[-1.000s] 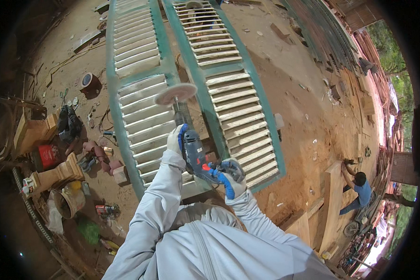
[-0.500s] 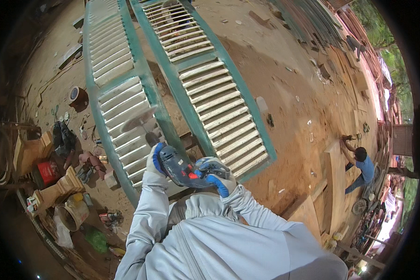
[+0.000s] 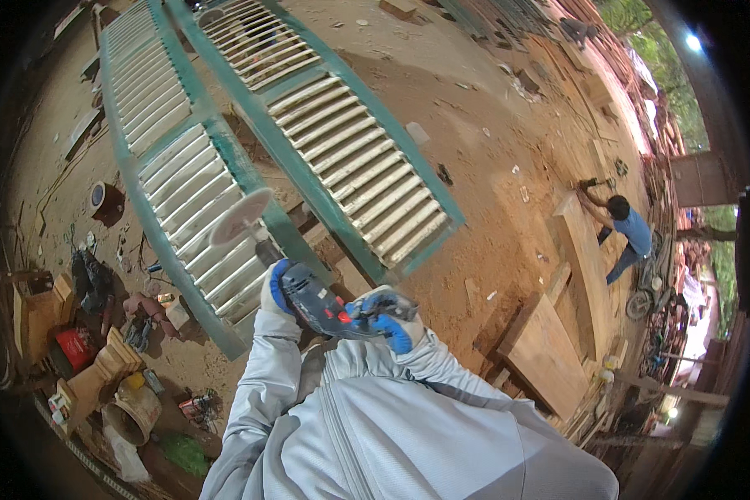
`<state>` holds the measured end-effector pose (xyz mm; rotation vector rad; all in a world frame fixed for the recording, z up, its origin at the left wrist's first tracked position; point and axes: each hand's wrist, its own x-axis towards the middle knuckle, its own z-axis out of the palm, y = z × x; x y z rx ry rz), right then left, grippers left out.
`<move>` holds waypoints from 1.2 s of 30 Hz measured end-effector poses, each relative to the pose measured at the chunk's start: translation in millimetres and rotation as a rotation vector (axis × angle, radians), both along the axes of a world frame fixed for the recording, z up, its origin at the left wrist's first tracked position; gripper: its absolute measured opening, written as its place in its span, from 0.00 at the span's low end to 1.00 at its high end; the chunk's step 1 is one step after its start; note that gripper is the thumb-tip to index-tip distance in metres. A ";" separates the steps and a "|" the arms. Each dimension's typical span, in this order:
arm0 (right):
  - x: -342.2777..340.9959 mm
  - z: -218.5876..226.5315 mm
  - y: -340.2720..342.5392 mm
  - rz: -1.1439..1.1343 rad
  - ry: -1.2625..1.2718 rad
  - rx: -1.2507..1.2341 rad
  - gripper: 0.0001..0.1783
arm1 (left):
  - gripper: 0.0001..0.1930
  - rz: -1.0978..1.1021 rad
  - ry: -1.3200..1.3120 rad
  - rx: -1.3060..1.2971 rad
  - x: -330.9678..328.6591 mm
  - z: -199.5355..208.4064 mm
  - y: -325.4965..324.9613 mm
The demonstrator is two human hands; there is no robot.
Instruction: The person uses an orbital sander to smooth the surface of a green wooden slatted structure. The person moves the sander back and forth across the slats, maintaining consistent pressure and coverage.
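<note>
A dark blue electric drill (image 3: 312, 302) with red switches is held in both my gloved hands, low in front of my body. Around its front end my left hand (image 3: 277, 287) is closed; my right hand (image 3: 389, 321) grips the rear handle. The drill carries a round sanding disc (image 3: 240, 218), tilted and slightly blurred, over the slats of the left louvred shutter (image 3: 193, 179). Whether the disc touches the slats I cannot tell. Beside it lies a second louvred shutter (image 3: 354, 158) with pale slats and a green frame, a narrow gap between the two.
A paint can (image 3: 107, 202) stands left of the shutters. Wooden blocks (image 3: 112, 362), a tipped bucket (image 3: 133, 412) and a red container (image 3: 75, 348) crowd the lower left. At right, another person (image 3: 629, 233) bends over a long timber plank (image 3: 582, 267); a thick board (image 3: 542, 354) lies nearer.
My view has shifted, so the shutters sit further up and left in the picture. The disc is now nearer the left shutter's inner edge. Both hands keep their hold on the drill.
</note>
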<state>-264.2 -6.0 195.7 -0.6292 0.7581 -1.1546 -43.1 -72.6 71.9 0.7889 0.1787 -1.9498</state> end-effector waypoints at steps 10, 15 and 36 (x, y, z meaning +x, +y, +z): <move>-83.5 16.8 38.9 -0.383 0.183 0.068 0.13 | 0.08 -0.242 -0.058 -0.163 -111.9 -15.7 -19.0; -119.3 29.1 -47.5 -0.445 0.171 -0.031 0.13 | 0.13 -0.192 0.019 -0.031 -157.8 11.8 -106.9; -134.6 -54.5 -353.4 -0.288 0.116 0.066 0.13 | 0.15 -0.029 -0.205 0.157 -167.5 16.8 -351.9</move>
